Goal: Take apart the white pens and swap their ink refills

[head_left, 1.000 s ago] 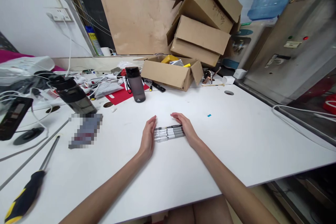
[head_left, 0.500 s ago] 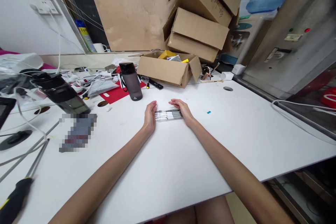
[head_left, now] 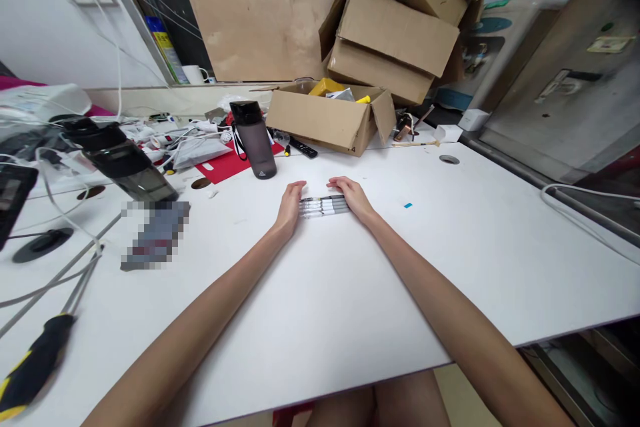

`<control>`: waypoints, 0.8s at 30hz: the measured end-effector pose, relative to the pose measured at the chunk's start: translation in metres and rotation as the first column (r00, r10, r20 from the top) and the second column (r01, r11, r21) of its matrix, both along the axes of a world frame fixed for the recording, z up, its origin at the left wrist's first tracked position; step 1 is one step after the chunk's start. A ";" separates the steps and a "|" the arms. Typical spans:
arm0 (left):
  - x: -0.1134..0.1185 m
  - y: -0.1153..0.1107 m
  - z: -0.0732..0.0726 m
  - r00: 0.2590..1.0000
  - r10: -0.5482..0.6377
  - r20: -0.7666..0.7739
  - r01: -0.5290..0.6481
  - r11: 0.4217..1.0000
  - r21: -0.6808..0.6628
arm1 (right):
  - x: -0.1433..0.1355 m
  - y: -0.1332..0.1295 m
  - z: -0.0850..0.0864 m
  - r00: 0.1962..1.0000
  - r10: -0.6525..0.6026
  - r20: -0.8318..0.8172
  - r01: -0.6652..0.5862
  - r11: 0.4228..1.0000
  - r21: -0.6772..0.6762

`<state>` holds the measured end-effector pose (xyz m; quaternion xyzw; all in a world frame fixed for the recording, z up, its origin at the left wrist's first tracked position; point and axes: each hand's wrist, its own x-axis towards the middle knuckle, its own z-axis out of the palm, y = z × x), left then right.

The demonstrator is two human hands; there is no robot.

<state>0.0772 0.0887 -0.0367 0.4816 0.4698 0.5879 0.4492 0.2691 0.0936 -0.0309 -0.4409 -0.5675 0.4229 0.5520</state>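
Note:
Several slim pens (head_left: 324,205) with clear, white and grey parts lie side by side, left to right, on the white table (head_left: 320,293). My left hand (head_left: 291,205) stands on edge against their left ends, palm facing inward. At their right ends, my right hand (head_left: 353,197) is placed the same way. The pens sit between the two palms, and the fingers of both hands reach forward past them without wrapping round them. A small blue piece (head_left: 408,205) lies to the right of my right hand.
A dark bottle (head_left: 254,140) and an open cardboard box (head_left: 320,120) stand behind the hands. At left are another bottle (head_left: 120,160), a blurred-out item (head_left: 157,237), cables and a screwdriver (head_left: 37,363). Stacked boxes (head_left: 395,33) rise at the back.
The view has shifted a little, so the background sits higher and further right. Both hands remain at the ends of the pens, which look the same.

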 end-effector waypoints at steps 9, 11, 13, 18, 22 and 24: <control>-0.024 -0.029 0.013 0.999 0.007 -0.036 -0.007 1.000 -0.007 | 0.012 -0.017 0.010 0.998 0.000 0.057 -0.003 0.999 0.045; -0.032 -0.038 0.016 0.995 0.002 -0.096 -0.002 1.000 0.002 | 0.017 -0.024 0.012 0.997 -0.038 0.073 0.036 0.999 0.036; -0.040 -0.045 0.019 0.986 0.001 -0.164 0.002 1.000 0.021 | 0.021 -0.030 0.012 0.986 -0.093 0.135 0.086 0.995 0.056; -0.049 -0.053 0.018 0.900 -0.028 -0.434 0.044 0.999 0.027 | 0.029 -0.043 0.002 0.941 -0.212 0.263 0.177 0.972 0.152; -0.051 -0.057 0.014 0.827 -0.045 -0.561 0.072 0.997 0.027 | 0.034 -0.047 -0.006 0.927 -0.234 0.294 0.175 0.961 0.214; -0.050 -0.059 0.013 0.810 -0.018 -0.586 0.058 0.997 0.049 | 0.035 -0.047 -0.007 0.927 -0.242 0.286 0.184 0.959 0.216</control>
